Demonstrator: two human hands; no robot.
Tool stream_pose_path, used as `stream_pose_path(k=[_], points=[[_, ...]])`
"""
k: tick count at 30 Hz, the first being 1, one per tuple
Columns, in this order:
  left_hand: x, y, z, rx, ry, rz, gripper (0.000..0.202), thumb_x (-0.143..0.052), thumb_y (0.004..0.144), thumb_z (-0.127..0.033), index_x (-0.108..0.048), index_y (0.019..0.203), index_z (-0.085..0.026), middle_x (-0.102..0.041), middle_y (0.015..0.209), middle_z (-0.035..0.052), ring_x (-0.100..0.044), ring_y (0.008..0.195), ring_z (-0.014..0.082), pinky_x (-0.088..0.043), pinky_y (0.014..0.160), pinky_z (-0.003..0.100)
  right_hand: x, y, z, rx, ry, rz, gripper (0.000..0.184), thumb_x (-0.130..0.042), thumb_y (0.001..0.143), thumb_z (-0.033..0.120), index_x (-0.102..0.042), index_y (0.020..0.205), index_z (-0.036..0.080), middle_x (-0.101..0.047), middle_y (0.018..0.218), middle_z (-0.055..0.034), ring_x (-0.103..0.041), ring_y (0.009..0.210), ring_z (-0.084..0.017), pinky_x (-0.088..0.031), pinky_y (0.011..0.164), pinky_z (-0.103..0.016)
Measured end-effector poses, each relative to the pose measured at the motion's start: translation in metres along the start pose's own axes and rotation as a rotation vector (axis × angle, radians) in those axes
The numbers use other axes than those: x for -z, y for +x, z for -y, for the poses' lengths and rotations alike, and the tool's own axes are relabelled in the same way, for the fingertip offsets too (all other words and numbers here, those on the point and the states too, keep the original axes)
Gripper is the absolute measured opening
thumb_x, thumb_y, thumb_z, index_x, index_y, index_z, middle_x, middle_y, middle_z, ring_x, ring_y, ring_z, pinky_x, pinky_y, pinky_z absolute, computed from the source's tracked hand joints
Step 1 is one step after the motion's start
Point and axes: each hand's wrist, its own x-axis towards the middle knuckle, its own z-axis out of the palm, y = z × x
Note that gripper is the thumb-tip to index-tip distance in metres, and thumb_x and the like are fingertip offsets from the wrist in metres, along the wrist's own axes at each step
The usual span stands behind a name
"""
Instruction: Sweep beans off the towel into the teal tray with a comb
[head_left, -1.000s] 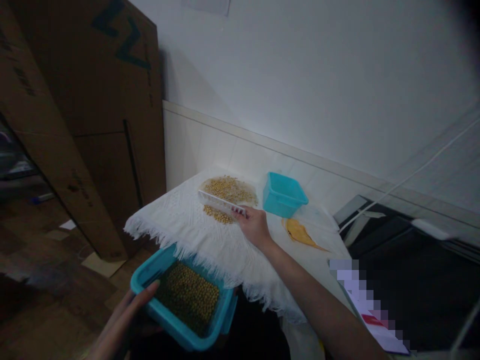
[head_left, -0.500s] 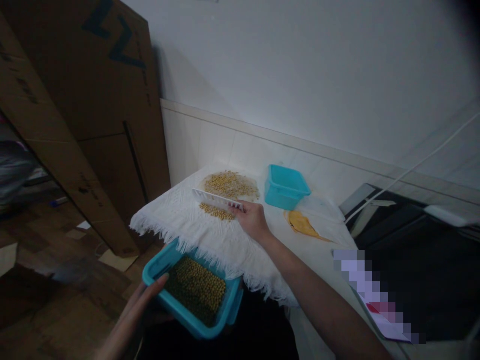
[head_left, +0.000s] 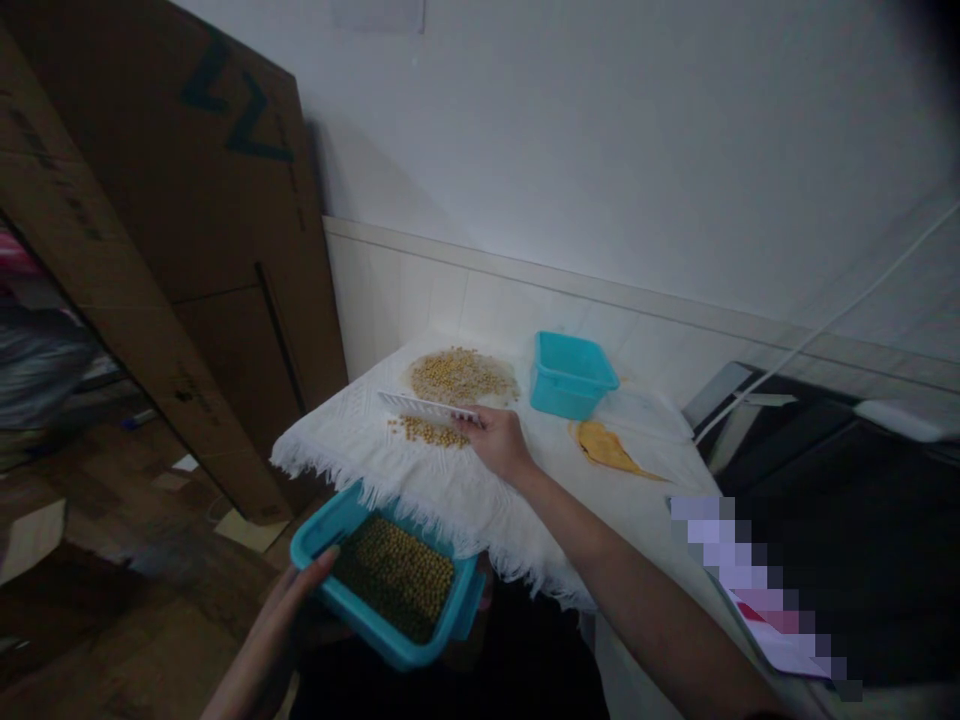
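My right hand (head_left: 496,438) is closed on the end of a flat white slotted plastic piece (head_left: 424,407), tilted on edge over the white fringed cloth (head_left: 330,425). On the near side of this piece lies a small band of yellow beans (head_left: 431,432). Behind it spreads a larger pile of yellow beans (head_left: 454,375) mixed with paler grains. Below the cloth's fringe, my left hand (head_left: 304,590) grips the rim of a blue plastic container (head_left: 360,620), thumb over the edge. Inside are yellow beans (head_left: 409,565) beside small dark green ones (head_left: 367,585). The fringe overlaps the container's far rim.
Another blue container (head_left: 574,375) stands at the back of the table near the wall. An orange-yellow cloth or bag (head_left: 611,448) lies before it. A large cardboard box (head_left: 247,300) rises on the left; black equipment (head_left: 847,480) with a white cable sits right.
The white slotted piece has shifted slightly toward me and leans over more, with the near beans spread a little leftward. The left hand still holds the container under the fringe.
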Motion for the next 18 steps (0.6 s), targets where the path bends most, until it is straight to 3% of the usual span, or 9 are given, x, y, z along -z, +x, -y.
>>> stream_pose_path(k=[5,9,14,18], points=[[-0.001,0.003,0.002,0.027,0.002,-0.003,0.084,-0.090,0.074,-0.063,-0.069,0.144,-0.022,-0.087,0.110,0.0170,-0.083,0.109,0.0430,-0.073,0.075,0.049,0.007,0.003,0.005,-0.014,0.052,-0.008,0.016,-0.078,0.084,0.013,-0.090,0.091,0.022,-0.086,0.082,0.0006,-0.079,0.076,-0.023,-0.058,0.074,-0.029],[-0.001,0.005,0.007,0.043,-0.022,-0.002,0.082,-0.088,0.077,-0.062,-0.068,0.145,-0.023,-0.086,0.115,0.0172,-0.082,0.108,0.0434,-0.072,0.073,0.052,0.038,0.000,0.009,-0.061,0.054,-0.114,0.010,-0.078,0.083,0.021,-0.087,0.085,0.018,-0.084,0.078,-0.0032,-0.077,0.073,-0.024,-0.056,0.070,-0.029],[-0.007,-0.001,0.009,0.058,-0.061,0.062,0.094,-0.090,0.072,-0.066,-0.061,0.152,-0.026,-0.071,0.151,0.0190,-0.075,0.126,0.0478,-0.072,0.072,0.049,0.092,-0.047,-0.001,-0.093,0.027,-0.189,0.021,-0.079,0.077,0.039,-0.085,0.083,0.019,-0.084,0.077,-0.0072,-0.076,0.068,-0.026,-0.057,0.063,-0.032],[-0.011,-0.007,0.005,0.085,-0.041,0.083,0.100,-0.089,0.071,-0.071,-0.058,0.155,-0.026,-0.059,0.165,0.0205,-0.069,0.134,0.0507,-0.072,0.074,0.050,0.113,-0.085,-0.014,-0.177,-0.033,-0.292,0.023,-0.077,0.076,0.045,-0.082,0.075,0.022,-0.083,0.074,-0.0093,-0.074,0.064,-0.027,-0.057,0.060,-0.035]])
